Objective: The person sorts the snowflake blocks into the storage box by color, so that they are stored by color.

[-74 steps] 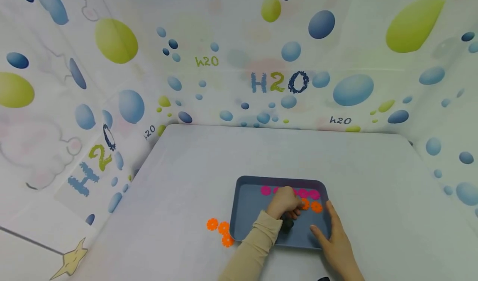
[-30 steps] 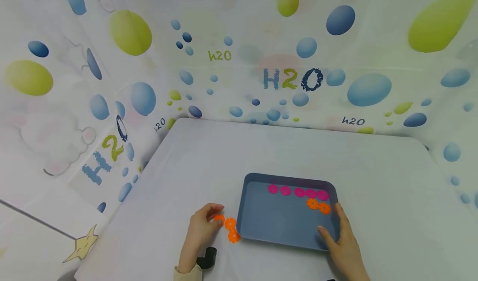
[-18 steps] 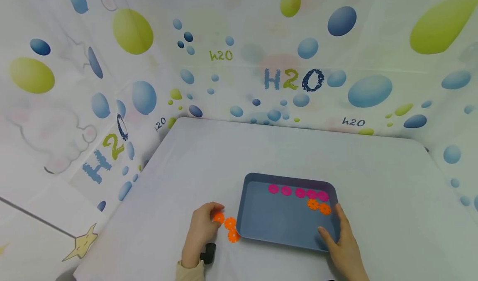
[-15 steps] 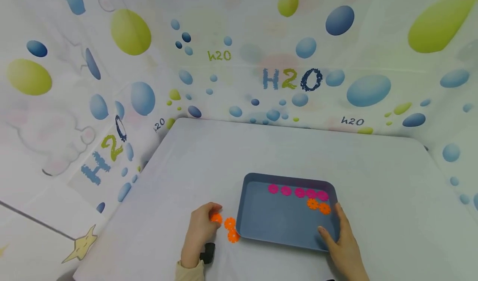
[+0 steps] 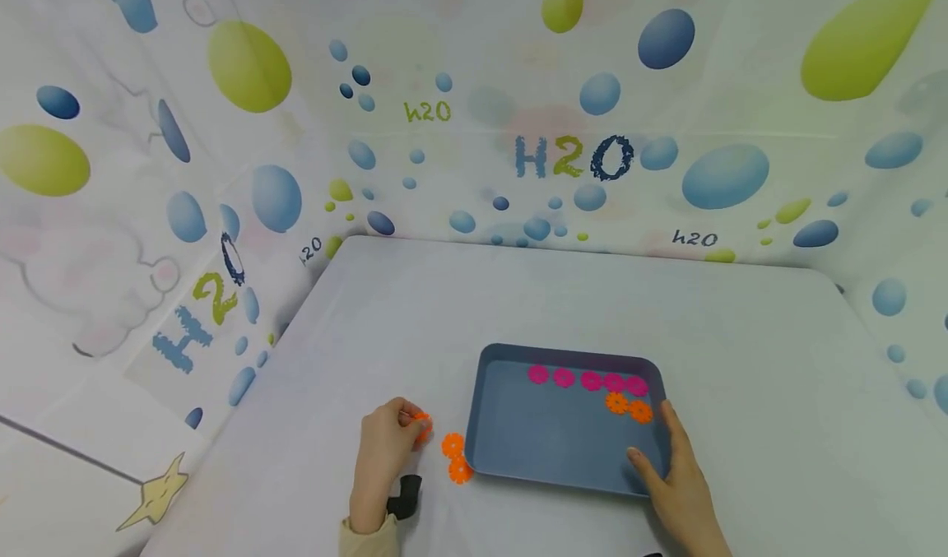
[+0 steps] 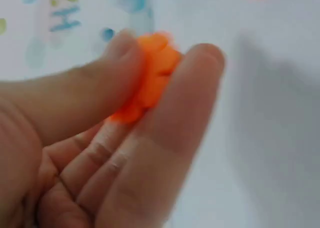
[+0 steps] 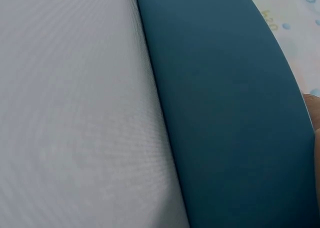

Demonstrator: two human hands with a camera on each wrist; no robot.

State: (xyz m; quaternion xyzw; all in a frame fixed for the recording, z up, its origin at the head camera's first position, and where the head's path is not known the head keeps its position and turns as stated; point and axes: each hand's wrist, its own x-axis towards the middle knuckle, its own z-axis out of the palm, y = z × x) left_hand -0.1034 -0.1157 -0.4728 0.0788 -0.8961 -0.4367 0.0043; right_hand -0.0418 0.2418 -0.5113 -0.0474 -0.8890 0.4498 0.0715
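Orange notched disc [image 6: 159,67], one: pinched in your left hand [image 5: 383,443], left of the tray [image 5: 548,438]; probably light, stiffish; hold by the edge. Your right hand [image 5: 680,476]: fingers extended against the tray's right rim.

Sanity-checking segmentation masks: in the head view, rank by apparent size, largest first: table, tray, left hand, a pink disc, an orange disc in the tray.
1. Table
2. Tray
3. Left hand
4. Pink disc and orange disc: too alike to rank; the orange one lies nearer the camera.
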